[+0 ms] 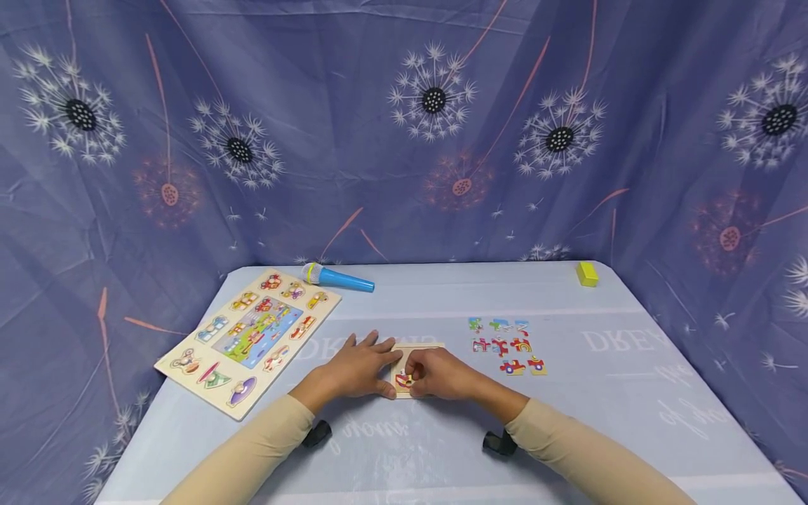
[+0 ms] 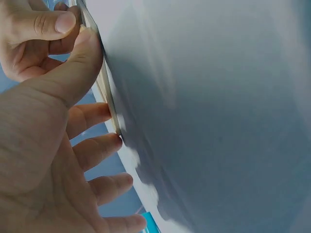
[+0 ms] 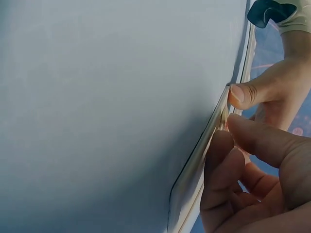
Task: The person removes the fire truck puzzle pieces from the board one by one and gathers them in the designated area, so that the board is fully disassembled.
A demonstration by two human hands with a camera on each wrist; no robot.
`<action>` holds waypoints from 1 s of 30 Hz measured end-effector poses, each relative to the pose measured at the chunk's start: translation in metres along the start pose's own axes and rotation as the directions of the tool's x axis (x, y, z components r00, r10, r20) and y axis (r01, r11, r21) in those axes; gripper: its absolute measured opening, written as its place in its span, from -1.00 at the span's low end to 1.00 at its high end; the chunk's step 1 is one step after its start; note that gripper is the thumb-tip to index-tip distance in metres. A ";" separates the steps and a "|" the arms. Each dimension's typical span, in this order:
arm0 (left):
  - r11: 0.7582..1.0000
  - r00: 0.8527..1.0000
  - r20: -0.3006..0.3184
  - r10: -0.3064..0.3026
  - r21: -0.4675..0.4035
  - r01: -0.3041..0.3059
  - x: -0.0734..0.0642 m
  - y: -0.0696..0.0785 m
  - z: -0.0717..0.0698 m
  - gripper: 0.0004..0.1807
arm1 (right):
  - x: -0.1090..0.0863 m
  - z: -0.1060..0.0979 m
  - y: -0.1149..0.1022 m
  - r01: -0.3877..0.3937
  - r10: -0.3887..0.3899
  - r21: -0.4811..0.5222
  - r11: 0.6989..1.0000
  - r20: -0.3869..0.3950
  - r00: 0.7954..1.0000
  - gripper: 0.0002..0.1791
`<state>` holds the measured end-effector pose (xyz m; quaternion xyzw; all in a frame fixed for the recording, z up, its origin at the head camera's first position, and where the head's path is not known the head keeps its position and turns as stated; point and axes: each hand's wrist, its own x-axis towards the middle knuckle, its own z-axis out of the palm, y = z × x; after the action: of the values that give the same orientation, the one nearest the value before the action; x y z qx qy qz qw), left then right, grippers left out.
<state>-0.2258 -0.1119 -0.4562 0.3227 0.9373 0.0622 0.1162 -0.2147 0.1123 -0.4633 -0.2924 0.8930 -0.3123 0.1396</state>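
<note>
Two hands meet at the near middle of a pale blue table [image 1: 631,421], over a small wooden puzzle tray [image 1: 418,348]. The left hand [image 1: 356,368] lies flat with fingers spread, its thumb pressed to the tray's left edge. The right hand [image 1: 442,374] curls over the tray, its fingers pinching a red puzzle piece [image 1: 402,381] at the near left corner. The wrist views show only the tray's thin edge [image 2: 108,94] between thumb and fingertips; the head view alone shows the piece. Farther right lie loose puzzle pieces [image 1: 508,345]. Farther left lies a peg puzzle board [image 1: 249,337], then a blue toy microphone [image 1: 337,278] and, at the far right corner, a yellow block [image 1: 587,273].
</note>
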 end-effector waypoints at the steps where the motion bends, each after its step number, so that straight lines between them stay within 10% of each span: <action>1: 1.000 1.000 -0.003 0.002 0.001 -0.002 0.000 0.000 0.000 -0.06 | 0.000 0.000 -0.001 -0.008 0.008 0.015 1.000 0.002 1.000 -0.74; 21: 1.000 1.000 -0.002 0.001 -0.024 -0.001 0.000 0.001 0.004 -0.06 | -0.001 0.006 -0.002 -0.018 0.018 -0.010 1.000 -0.029 0.999 -0.75; 30: 1.000 1.000 -0.019 0.002 0.001 -0.002 -0.003 0.004 0.001 -0.11 | -0.027 -0.022 0.010 -0.018 0.017 -0.010 1.000 -0.039 0.999 -0.80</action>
<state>-0.2211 -0.1106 -0.4563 0.3229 0.9381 0.0649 0.1072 -0.2073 0.1463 -0.4510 -0.2791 0.8997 -0.3123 0.1233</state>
